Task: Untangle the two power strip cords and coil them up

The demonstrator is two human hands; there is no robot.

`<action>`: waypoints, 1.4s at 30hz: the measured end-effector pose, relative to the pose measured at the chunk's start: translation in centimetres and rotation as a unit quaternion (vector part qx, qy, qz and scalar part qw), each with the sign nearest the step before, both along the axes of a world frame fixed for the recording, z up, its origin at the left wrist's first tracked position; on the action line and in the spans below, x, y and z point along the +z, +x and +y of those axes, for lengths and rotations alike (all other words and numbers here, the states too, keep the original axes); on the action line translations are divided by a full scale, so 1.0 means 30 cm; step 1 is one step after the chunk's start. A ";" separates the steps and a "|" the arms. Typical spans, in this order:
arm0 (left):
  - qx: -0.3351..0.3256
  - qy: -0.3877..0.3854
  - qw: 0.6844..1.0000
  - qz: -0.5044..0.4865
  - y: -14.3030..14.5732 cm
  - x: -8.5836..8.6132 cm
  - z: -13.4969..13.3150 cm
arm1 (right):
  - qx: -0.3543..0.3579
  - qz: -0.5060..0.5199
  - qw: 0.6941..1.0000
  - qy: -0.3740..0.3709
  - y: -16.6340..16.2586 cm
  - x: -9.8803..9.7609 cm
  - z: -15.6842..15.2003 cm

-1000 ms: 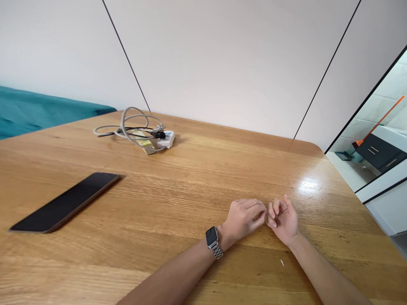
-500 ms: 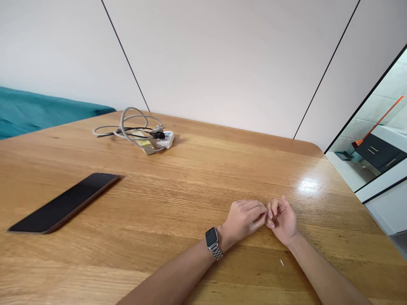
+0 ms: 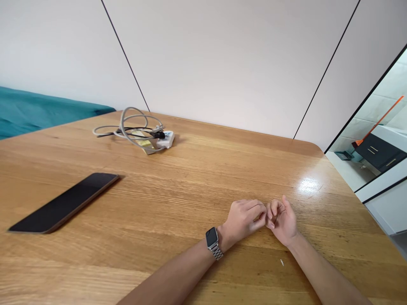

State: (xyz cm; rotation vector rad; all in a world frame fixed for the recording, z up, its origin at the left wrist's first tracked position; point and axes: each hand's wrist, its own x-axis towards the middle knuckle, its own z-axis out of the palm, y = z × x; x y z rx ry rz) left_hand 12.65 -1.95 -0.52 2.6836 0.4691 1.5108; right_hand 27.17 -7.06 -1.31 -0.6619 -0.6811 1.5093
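Right hand [image 3: 286,224], loosely cupped, meets left hand [image 3: 243,219] at nine o'clock, fingertips [image 3: 270,223] together; can't tell if anything's pinched. Light touch, slow fingers should serve best!

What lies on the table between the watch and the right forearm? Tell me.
A small white sliver on the wooden table, nearer the right forearm than the watch, as the head view shows. Too small to identify.

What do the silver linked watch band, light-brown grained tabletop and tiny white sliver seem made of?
Silver linked watch band: probably metal, from its grey sheen and separate links. Light-brown grained tabletop: apparently wood or veneer, glossy, from its grain lines and bright reflection. Tiny white sliver: too small to tell.
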 end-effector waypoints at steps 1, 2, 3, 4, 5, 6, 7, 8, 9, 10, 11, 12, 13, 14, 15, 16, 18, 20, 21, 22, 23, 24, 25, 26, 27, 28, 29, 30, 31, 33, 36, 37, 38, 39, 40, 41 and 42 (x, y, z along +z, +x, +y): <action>0.001 -0.002 1.000 -0.002 -0.001 -0.001 0.001 | -0.001 0.001 1.000 0.000 0.001 -0.002 0.000; 0.002 -0.004 1.000 -0.003 -0.001 -0.003 0.001 | -0.002 0.003 1.000 0.000 0.003 -0.004 0.000; 0.003 -0.007 1.000 -0.004 -0.002 -0.004 0.001 | -0.003 0.005 1.000 0.001 0.005 -0.006 0.000; 0.004 -0.010 1.000 -0.005 -0.003 -0.004 0.002 | -0.004 0.007 1.000 0.001 0.007 -0.008 -0.001; 0.003 -0.013 1.000 -0.005 -0.003 -0.004 0.002 | -0.005 0.009 1.000 0.001 0.008 -0.008 -0.001; 0.001 -0.013 1.000 -0.005 -0.004 -0.004 0.002 | -0.005 0.010 1.000 0.000 0.009 -0.009 -0.002; -0.004 -0.013 1.000 -0.004 -0.004 -0.004 0.002 | -0.005 0.010 1.000 -0.001 0.009 -0.008 -0.003; -0.009 -0.011 1.000 -0.004 -0.004 -0.003 0.002 | -0.006 0.011 1.000 -0.002 0.009 -0.007 -0.004; -0.013 -0.009 1.000 -0.004 -0.004 -0.003 0.002 | -0.005 0.011 1.000 -0.003 0.009 -0.006 -0.004; -0.016 -0.007 1.000 -0.004 -0.004 -0.003 0.002 | -0.005 0.011 1.000 -0.003 0.009 -0.005 -0.004; -0.018 -0.006 1.000 -0.003 -0.004 -0.003 0.002 | -0.005 0.011 1.000 -0.003 0.008 -0.004 -0.003; -0.019 -0.004 1.000 -0.003 -0.004 -0.004 0.003 | -0.005 0.010 1.000 -0.003 0.008 -0.003 -0.003; -0.019 -0.002 1.000 -0.003 -0.003 -0.004 0.003 | -0.005 0.009 1.000 -0.003 0.007 -0.001 -0.002; -0.019 -0.001 1.000 -0.002 -0.003 -0.005 0.003 | -0.005 0.006 1.000 -0.002 0.007 -0.001 -0.001; -0.018 0.000 1.000 0.001 -0.003 -0.006 0.003 | -0.005 0.004 1.000 -0.001 0.006 0.000 -0.001; -0.017 0.000 1.000 0.002 -0.003 -0.006 0.003 | -0.004 0.000 1.000 0.001 0.005 0.000 -0.001; -0.014 -0.002 1.000 0.005 -0.002 -0.004 0.002 | -0.004 -0.007 1.000 0.006 0.004 0.000 -0.002; -0.011 -0.003 1.000 0.003 -0.002 0.000 0.000 | -0.008 -0.011 1.000 0.009 0.002 -0.001 -0.004; -0.009 -0.003 1.000 0.002 -0.002 0.002 -0.001 | -0.010 -0.012 1.000 0.010 0.001 -0.001 -0.005; -0.008 -0.002 1.000 0.001 -0.002 0.004 -0.002 | -0.010 -0.011 1.000 0.010 0.001 0.000 -0.005; -0.006 0.000 1.000 0.001 -0.002 0.005 -0.002 | -0.009 -0.011 1.000 0.009 0.000 0.000 -0.006; -0.005 0.001 1.000 0.000 -0.002 0.006 -0.003 | -0.008 -0.010 1.000 0.008 0.000 0.000 -0.006; -0.004 0.002 1.000 0.000 -0.002 0.007 -0.003 | -0.006 -0.009 1.000 0.007 -0.001 0.001 -0.006; -0.004 0.002 1.000 -0.001 -0.002 0.007 -0.003 | -0.004 -0.009 1.000 0.006 0.000 0.001 -0.005; -0.003 0.001 1.000 -0.002 -0.002 0.007 -0.003 | -0.003 -0.009 1.000 0.006 0.000 0.001 -0.005; -0.002 0.000 1.000 -0.003 -0.003 0.007 -0.003 | -0.002 -0.008 1.000 0.006 0.001 0.000 -0.004; 0.000 -0.003 1.000 -0.003 -0.003 0.007 -0.002 | -0.002 -0.007 1.000 0.006 0.002 -0.001 -0.003; 0.000 -0.006 1.000 -0.003 -0.004 0.007 -0.002 | -0.002 -0.006 1.000 0.006 0.003 -0.001 -0.002; -0.001 -0.009 1.000 -0.003 -0.004 0.007 -0.002 | -0.003 -0.004 1.000 0.005 0.004 -0.002 -0.001; -0.012 -0.009 1.000 -0.002 -0.005 0.008 -0.001 | -0.005 -0.002 1.000 0.002 0.005 -0.002 -0.001; -0.032 -0.003 0.999 -0.005 -0.004 0.006 -0.001 | -0.010 -0.004 1.000 -0.004 0.006 0.001 -0.001; -0.033 -0.003 0.999 -0.004 -0.004 0.005 0.000 | -0.010 -0.007 1.000 -0.005 0.006 0.001 -0.002; -0.031 -0.004 1.000 -0.002 -0.004 0.003 0.000 | -0.010 -0.010 1.000 -0.005 0.006 0.001 -0.002; -0.028 -0.004 1.000 0.000 -0.003 0.001 0.001 | -0.010 -0.013 1.000 -0.003 0.006 0.001 -0.003; -0.025 -0.004 1.000 0.003 -0.003 0.000 0.001 | -0.012 -0.016 1.000 -0.002 0.006 -0.001 -0.003; -0.022 -0.003 1.000 0.005 -0.003 -0.002 0.002 | -0.014 -0.019 1.000 0.000 0.006 -0.002 -0.003; -0.020 -0.001 1.000 0.006 -0.003 -0.003 0.003 | -0.017 -0.022 1.000 0.001 0.006 -0.004 -0.003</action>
